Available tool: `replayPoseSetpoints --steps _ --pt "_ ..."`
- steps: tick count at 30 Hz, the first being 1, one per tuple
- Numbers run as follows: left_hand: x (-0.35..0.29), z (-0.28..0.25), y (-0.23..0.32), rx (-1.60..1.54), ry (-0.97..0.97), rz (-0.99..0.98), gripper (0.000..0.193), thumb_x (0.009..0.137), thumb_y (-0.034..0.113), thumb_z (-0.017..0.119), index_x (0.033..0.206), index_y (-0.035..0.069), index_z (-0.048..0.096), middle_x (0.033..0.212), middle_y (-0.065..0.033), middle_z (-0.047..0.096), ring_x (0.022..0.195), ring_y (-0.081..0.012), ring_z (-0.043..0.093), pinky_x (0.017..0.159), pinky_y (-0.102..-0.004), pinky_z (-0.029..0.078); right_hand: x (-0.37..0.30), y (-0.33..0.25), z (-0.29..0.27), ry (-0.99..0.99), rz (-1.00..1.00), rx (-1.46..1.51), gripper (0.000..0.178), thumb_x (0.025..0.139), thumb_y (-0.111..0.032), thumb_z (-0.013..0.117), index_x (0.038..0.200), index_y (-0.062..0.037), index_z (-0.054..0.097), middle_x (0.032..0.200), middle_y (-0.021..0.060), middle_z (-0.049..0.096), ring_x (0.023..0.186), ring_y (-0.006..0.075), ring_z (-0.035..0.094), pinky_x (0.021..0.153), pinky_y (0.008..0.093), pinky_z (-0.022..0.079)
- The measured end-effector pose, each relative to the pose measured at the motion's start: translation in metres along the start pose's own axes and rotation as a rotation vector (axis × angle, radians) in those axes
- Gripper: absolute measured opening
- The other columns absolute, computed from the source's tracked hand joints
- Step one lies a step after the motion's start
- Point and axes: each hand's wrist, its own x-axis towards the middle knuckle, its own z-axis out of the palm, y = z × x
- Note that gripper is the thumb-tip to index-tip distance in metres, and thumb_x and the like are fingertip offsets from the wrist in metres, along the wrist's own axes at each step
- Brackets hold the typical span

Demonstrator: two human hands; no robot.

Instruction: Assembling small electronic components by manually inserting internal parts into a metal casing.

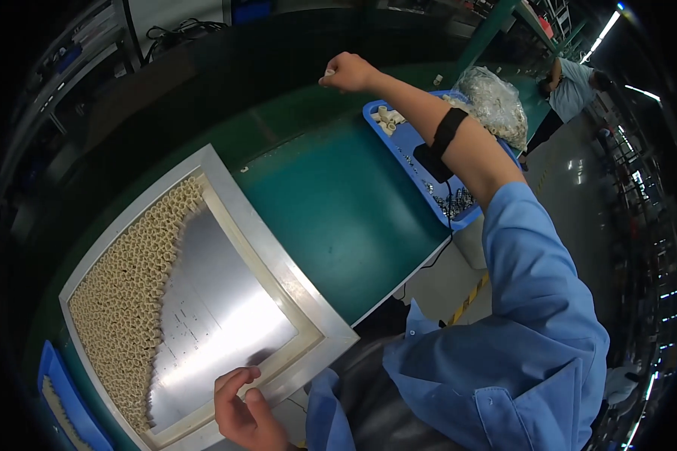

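My right hand (348, 73) is stretched out over the far side of the bench, its fingers pinched on a small cream plastic ring-shaped piece (329, 73). Only an edge of that piece shows. My left hand (247, 412) hovers by the near edge of a metal-framed tray (282, 259), thumb and fingers curled but apart, with nothing visible between them. Many small cream rings (128, 278) stand packed together over the tray's left part. Its right part shows a bare, shiny metal plate (210, 323).
Under my right forearm lies a blue tray (421, 188) with cream fittings (386, 120) and small metal parts (455, 201). A clear plastic bag (493, 101) bulges behind it. A black cable (450, 233) hangs from my wrist strap. Another blue tray (71, 402) sits lower left. A person (572, 90) stands far right.
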Motion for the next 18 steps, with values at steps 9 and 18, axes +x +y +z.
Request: replayPoseSetpoints --steps 9,18 --pt "0.001 0.001 0.006 0.079 -0.018 -0.008 0.021 0.084 0.002 0.068 0.104 -0.004 0.069 0.099 -0.0182 0.071 0.09 -0.0318 0.069 0.085 -0.0377 0.054 0.043 0.025 0.082 -0.118 -0.13 -0.289 0.042 0.092 -0.038 0.07 0.114 -0.0017 0.069 0.101 0.0167 0.071 0.09 0.027 0.069 0.08 0.0425 0.057" --pt "0.02 0.015 0.019 0.016 0.018 0.051 0.018 0.086 0.002 0.071 0.104 -0.002 0.068 0.097 -0.0149 0.07 0.088 -0.0288 0.068 0.077 -0.0355 0.053 0.095 0.065 0.082 -0.227 -0.225 0.05 0.047 0.092 -0.038 0.072 0.116 0.0025 0.065 0.093 0.0128 0.071 0.084 0.018 0.066 0.076 0.0332 0.052"
